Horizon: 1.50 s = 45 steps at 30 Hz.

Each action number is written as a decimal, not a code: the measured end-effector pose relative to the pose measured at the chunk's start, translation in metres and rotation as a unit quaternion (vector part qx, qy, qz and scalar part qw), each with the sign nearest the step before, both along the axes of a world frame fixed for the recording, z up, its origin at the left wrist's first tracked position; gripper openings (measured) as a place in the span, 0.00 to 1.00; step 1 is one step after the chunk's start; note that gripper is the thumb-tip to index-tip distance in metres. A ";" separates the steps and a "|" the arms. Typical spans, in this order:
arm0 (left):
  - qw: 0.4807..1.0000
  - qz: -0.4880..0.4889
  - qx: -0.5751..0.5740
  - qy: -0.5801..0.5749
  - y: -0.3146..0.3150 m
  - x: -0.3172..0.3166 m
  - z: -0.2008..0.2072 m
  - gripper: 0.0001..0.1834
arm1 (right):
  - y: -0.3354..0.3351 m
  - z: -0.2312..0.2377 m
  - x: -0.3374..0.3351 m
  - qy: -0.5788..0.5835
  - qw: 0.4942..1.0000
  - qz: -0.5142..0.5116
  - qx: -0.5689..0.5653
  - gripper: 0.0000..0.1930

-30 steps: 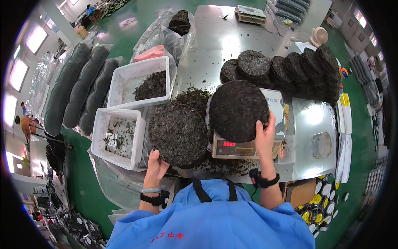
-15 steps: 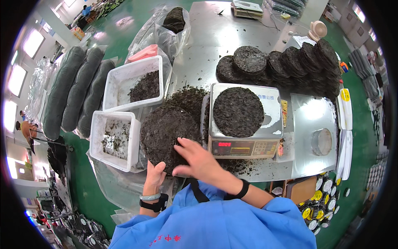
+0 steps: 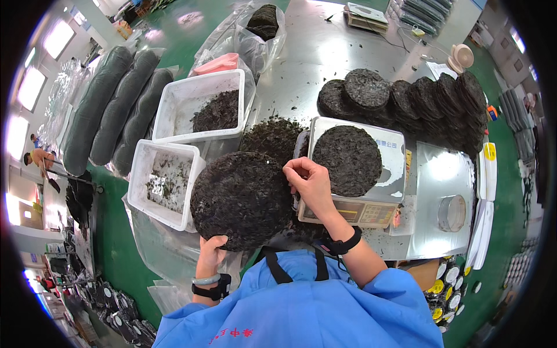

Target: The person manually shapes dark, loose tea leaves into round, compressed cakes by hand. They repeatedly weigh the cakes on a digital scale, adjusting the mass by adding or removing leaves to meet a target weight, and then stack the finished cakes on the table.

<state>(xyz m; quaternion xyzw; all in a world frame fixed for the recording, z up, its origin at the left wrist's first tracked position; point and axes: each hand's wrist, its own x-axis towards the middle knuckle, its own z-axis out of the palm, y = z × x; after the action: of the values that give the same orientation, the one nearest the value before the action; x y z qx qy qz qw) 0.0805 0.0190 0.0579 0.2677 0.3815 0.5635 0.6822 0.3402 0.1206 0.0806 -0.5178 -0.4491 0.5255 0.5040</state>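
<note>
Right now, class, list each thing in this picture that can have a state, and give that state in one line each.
Left hand: grips the lower edge of the big tea cake.
Big tea cake: held tilted, off the table.
Right hand: fingertips pinched at that cake's upper right edge.
Scale: loaded, one round tea cake flat on its pan.
Upper white tub: partly filled with loose leaf.
Lower white tub: nearly empty.
</note>
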 end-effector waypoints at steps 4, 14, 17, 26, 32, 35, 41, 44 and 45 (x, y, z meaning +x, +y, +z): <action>0.999 0.027 -0.026 -0.038 -0.010 -0.016 0.002 0.36 | 0.001 -0.002 -0.020 -0.002 0.999 0.043 -0.006 0.03; 0.981 0.190 0.023 -0.012 -0.052 -0.089 0.003 0.36 | 0.035 0.011 -0.118 0.077 0.981 0.175 0.032 0.03; 0.962 0.272 0.020 0.012 -0.070 -0.116 0.008 0.34 | 0.054 0.032 -0.177 0.104 0.982 0.138 0.073 0.04; 0.935 0.348 0.003 0.063 -0.123 -0.154 0.002 0.38 | 0.033 0.024 -0.286 -0.110 0.859 0.334 0.372 0.04; 0.917 0.381 -0.014 0.117 -0.142 -0.161 -0.005 0.40 | 0.025 0.023 -0.310 -0.191 0.762 0.345 0.513 0.03; 0.920 0.375 -0.010 0.112 -0.148 -0.167 -0.004 0.40 | 0.028 0.022 -0.311 -0.225 0.727 0.390 0.518 0.04; 0.922 0.382 -0.012 0.062 -0.143 -0.175 0.001 0.38 | 0.026 0.030 -0.307 -0.060 0.856 0.399 0.322 0.06; 0.912 0.400 -0.047 0.081 -0.159 -0.199 -0.026 0.36 | 0.035 0.049 -0.304 0.019 0.935 0.299 0.189 0.05; 0.911 0.400 -0.062 0.083 -0.161 -0.204 -0.041 0.35 | 0.041 0.054 -0.303 0.019 0.957 0.248 0.148 0.05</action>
<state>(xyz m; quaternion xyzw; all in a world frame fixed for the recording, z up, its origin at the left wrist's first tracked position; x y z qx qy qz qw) -0.1239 -0.1416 0.0171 0.0951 0.5459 0.7400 0.3812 0.0375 0.1619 0.1346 -0.2993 -0.6264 0.5718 0.4372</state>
